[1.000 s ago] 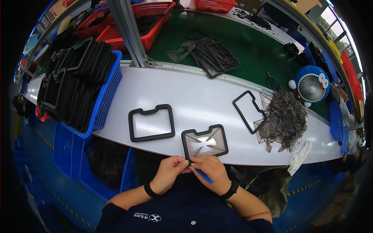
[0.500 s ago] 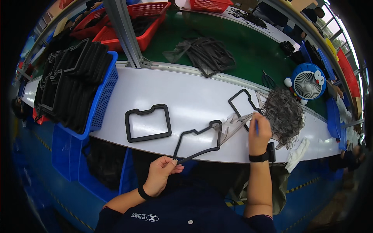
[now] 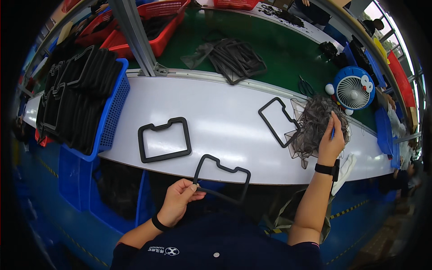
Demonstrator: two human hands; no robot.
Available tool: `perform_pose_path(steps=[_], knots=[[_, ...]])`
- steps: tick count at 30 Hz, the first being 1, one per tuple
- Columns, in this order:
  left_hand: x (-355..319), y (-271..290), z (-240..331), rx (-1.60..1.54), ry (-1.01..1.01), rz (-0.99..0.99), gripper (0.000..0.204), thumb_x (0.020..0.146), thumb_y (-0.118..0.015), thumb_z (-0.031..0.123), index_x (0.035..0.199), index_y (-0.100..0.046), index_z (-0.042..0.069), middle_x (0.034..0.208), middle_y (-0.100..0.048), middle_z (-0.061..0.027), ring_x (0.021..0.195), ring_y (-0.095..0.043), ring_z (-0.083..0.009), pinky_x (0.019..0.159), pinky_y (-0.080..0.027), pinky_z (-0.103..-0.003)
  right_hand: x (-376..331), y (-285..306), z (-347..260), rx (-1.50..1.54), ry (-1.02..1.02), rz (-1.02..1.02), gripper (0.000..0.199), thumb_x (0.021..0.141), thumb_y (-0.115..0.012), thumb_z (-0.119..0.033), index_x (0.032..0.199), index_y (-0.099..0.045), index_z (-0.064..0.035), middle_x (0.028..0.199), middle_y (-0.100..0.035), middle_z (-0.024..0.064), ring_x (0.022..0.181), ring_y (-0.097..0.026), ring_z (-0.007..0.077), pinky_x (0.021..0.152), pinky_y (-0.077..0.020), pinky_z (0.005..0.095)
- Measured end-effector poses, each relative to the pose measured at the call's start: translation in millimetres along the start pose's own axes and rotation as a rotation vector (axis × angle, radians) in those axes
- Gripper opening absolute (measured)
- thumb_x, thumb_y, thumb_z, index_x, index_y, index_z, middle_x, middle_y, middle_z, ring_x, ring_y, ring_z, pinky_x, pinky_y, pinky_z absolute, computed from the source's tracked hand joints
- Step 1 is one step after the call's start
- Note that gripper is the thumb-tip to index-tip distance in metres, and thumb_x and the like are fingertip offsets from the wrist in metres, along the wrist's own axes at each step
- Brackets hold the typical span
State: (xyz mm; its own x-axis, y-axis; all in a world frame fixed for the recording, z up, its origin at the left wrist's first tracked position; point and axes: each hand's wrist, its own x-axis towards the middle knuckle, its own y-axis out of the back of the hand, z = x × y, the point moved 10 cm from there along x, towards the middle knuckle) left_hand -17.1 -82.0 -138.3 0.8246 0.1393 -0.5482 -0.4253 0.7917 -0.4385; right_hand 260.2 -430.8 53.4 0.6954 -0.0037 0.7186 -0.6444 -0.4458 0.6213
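My left hand pinches the lower left corner of a thin black frame gasket, notched along its top, which hangs over the table's front edge. My right hand is at a heap of crumpled grey mesh scraps, its fingers closed around a slim blue tool whose kind is mostly hidden. Whether the fingertips hold any mesh cannot be seen. A second black frame lies beside the heap, partly touching it. Farther left, a thicker black frame lies flat on the white table.
A blue basket packed with black frames stands at the left. Behind the table, a green surface holds a pile of frames, scissors and a blue fan. A metal post rises near red baskets. White cloth hangs at the front edge.
The grey mesh strip came away from the frame in my left hand. My right hand moved right to the scrap heap, while the held frame swung down toward me.
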Motion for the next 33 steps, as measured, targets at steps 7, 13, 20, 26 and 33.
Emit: perform_pose_path(steps=[7,13,20,26,33], knots=[[-24,-38,75,0.223,-0.325,-0.093,0.011,0.095,-0.067,0.01,0.097,-0.063,-0.001,0.094,-0.069,-0.0102,0.084,-0.07,-0.0188,0.079,-0.058,-0.03,-83,-12,-99,0.669,-0.341,-0.507,0.012,0.099,-0.063,-0.011,0.093,-0.066,-0.0008,0.079,-0.071,0.004,0.069,-0.059,0.0052,0.063,-0.0441,0.0203],[-43,-136,120,1.055,-0.932,-0.331,0.024,0.086,-0.075,0.011,0.107,-0.069,0.001,0.085,-0.066,-0.0095,0.079,-0.065,-0.0281,0.072,-0.054,-0.034,-120,-28,-103,0.877,-0.546,-0.558,0.015,0.1,-0.06,-0.012,0.095,-0.064,0.0012,0.082,-0.071,0.0064,0.075,-0.066,0.0102,0.068,-0.0494,0.0224],[-1,-81,93,1.333,-0.885,0.061,0.041,0.085,-0.073,0.011,0.122,-0.06,0.0,0.109,-0.058,-0.0169,0.097,-0.057,-0.0342,0.083,-0.048,-0.041,-155,-25,-88,0.485,-0.38,-0.585,0.027,0.085,-0.078,-0.011,0.097,-0.056,-0.0006,0.084,-0.062,0.0149,0.074,-0.064,0.029,0.067,-0.0503,0.0347],[12,-96,71,1.416,-0.749,0.005,0.043,0.085,-0.072,0.011,0.124,-0.057,-0.002,0.095,-0.057,-0.0155,0.089,-0.057,-0.0329,0.079,-0.048,-0.042,-175,-16,-110,0.31,-0.233,-0.715,0.033,0.079,-0.079,-0.007,0.095,-0.051,-0.0026,0.085,-0.056,0.0169,0.073,-0.058,0.0361,0.066,-0.0483,0.0424],[-28,-57,131,1.13,-0.906,0.276,0.042,0.08,-0.068,-0.002,0.121,-0.061,0.001,0.083,-0.055,-0.0098,0.076,-0.057,-0.025,0.07,-0.049,-0.035,-135,-41,-156,0.672,-0.356,-0.731,0.029,0.083,-0.076,-0.002,0.096,-0.05,-0.0032,0.081,-0.058,0.0078,0.07,-0.059,0.0175,0.066,-0.0491,0.0292]])
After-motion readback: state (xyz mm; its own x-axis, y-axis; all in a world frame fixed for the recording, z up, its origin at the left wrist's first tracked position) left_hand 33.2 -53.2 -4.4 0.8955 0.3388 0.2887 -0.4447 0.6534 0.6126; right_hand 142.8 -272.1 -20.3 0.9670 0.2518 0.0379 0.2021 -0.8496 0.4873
